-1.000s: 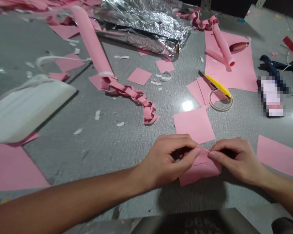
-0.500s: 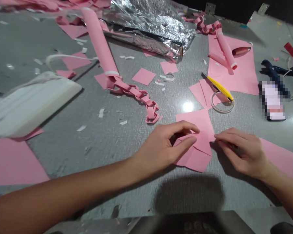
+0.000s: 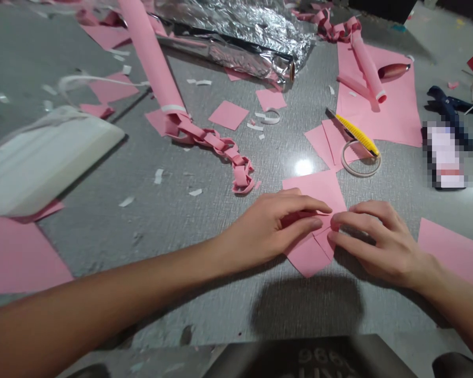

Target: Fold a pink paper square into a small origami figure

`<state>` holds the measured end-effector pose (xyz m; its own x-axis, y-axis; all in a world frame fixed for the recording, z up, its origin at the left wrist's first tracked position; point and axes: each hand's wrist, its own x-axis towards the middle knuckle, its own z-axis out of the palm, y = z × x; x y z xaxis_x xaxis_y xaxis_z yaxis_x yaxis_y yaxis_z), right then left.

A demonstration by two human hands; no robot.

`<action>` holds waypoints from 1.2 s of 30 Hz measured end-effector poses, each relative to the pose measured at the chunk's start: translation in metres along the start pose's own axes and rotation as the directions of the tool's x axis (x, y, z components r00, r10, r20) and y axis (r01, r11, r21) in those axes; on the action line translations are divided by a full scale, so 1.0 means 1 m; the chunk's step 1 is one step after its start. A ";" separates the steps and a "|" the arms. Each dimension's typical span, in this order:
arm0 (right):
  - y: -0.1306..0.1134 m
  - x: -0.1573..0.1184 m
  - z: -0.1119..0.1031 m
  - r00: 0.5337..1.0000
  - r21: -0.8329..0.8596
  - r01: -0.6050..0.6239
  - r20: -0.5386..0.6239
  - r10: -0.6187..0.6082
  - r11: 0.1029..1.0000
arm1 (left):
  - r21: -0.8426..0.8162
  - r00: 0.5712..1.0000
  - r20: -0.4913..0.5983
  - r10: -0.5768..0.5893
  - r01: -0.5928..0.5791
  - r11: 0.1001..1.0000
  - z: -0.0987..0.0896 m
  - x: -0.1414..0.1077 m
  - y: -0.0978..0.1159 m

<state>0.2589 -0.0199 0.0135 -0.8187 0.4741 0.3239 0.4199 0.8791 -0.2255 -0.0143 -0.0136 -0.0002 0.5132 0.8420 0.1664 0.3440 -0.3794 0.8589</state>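
Near on the table [image 3: 181, 226], folded paper [image 3: 308, 258] is being grasped by fingers [image 3: 303, 203] of the left hand [image 3: 266, 223] and right hand [image 3: 390, 247].

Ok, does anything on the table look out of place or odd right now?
Yes. The yellow cutter lies slantwise across pink sheets beyond the right hand, its tip seemingly exposed, an awkward place for a blade. White paper scraps litter the table, and the foil at the back is badly crumpled.
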 end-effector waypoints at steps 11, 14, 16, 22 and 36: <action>0.003 0.007 0.008 1.000 0.145 -0.024 0.019 0.021 0.989 | 0.620 0.859 0.036 0.511 -0.421 0.662 0.007 -0.025 0.006; 0.000 0.007 0.006 1.000 0.183 -0.020 0.014 0.018 0.983 | 0.595 0.868 0.210 0.450 -0.479 0.646 0.018 -0.033 0.011; 0.001 0.007 0.006 1.000 0.208 -0.018 0.006 0.017 0.978 | 0.610 0.882 0.245 0.403 -0.463 0.643 0.023 -0.035 0.013; 0.006 0.007 0.002 0.999 0.165 -0.040 0.030 0.035 0.985 | 0.663 0.818 0.248 0.519 -0.534 0.524 0.021 -0.041 0.006; 0.008 0.005 0.002 0.992 0.121 0.012 0.120 -0.026 0.993 | 0.635 0.827 0.230 0.513 -0.527 0.564 0.013 -0.038 0.004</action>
<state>0.2572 -0.0101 0.0114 -0.8707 0.4414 0.2170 0.3595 0.8722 -0.3316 -0.0225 -0.0521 -0.0093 0.7819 0.4132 0.4668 0.4231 -0.9017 0.0894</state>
